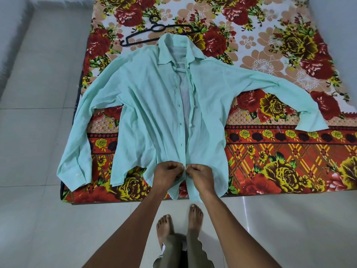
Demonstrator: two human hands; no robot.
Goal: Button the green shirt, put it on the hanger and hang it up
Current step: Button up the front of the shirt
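Lying beyond the shirt (150, 113), a hanger (154, 32).

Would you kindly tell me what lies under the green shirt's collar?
The black hanger lies on the floral bedsheet; its right end runs under the green shirt collar, hidden there.

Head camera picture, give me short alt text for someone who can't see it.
Two hands, the left hand and right hand, pinch the front edges of a pale green shirt together near its hem, the front above open. The shirt lies spread on a floral mattress, a black hanger by its collar.
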